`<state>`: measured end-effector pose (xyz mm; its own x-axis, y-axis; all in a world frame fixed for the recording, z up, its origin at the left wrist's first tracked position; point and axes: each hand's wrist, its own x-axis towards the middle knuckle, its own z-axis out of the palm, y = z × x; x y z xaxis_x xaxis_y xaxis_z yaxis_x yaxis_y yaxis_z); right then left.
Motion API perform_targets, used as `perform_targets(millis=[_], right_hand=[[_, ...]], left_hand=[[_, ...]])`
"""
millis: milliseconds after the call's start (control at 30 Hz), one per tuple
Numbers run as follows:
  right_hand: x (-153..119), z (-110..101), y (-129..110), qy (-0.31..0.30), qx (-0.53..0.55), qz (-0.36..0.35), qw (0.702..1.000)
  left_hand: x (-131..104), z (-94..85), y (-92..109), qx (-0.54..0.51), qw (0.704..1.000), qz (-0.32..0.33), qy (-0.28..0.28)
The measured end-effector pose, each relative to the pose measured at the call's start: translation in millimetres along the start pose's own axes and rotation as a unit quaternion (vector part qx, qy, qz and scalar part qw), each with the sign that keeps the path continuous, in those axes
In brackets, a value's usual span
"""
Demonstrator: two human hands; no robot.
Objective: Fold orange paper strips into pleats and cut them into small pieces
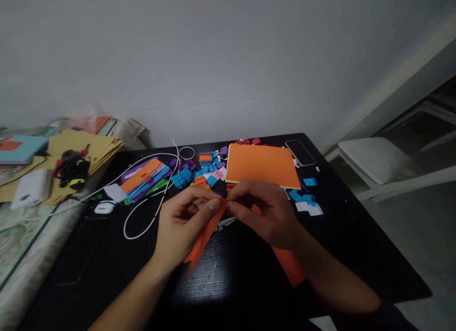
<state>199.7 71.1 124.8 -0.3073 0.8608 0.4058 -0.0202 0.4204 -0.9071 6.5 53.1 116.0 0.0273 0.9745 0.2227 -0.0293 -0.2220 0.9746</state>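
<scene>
My left hand (pixel 185 217) pinches an orange paper strip (pixel 204 243) between thumb and fingers, above the front half of the table. The strip hangs down towards me with pointed lower ends. Close beside it, my right hand (pixel 269 212) pinches at the strip's top, fingertips nearly meeting the left ones. More orange paper (pixel 289 267) shows below my right wrist; whether it joins the held strip is hidden. Partly covered scissors (pixel 226 224) lie behind the hands. Just beyond them is an orange sheet (pixel 263 165) on a stack of paper.
Small folded blue paper pieces (pixel 182 177) and a bundle of coloured strips (pixel 146 176) lie left of the stack. A white cable (pixel 124 231) loops across the black table (pixel 242 293). A phone (pixel 300 153) rests at the back right, and a white chair (pixel 377 160) stands beyond.
</scene>
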Motion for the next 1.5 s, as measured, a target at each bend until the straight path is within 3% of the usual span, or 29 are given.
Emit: perform_targets(millis=[333,700,933,1100,1500], right_hand=[[-0.3,2.3,1.0,-0.001,-0.02,-0.012,1.0],[1.1,-0.1,3.3,0.06,0.032,0.042,0.997],[3.3,0.1,4.0,0.024,0.073,0.072,0.994],[3.8,1.3,5.5,0.027,0.018,0.063,0.997],[2.9,-0.3,3.6,0.039,0.048,0.077,0.995]], left_hand=[[-0.9,7.2,3.8,-0.001,0.999,0.028,0.036],[2.3,2.1,1.5,0.0,0.999,-0.053,-0.009],[0.2,3.1,0.8,0.074,0.997,0.01,-0.004],[0.0,3.8,0.1,0.123,0.991,0.046,-0.019],[1.6,0.9,4.5,0.153,0.987,0.03,-0.024]])
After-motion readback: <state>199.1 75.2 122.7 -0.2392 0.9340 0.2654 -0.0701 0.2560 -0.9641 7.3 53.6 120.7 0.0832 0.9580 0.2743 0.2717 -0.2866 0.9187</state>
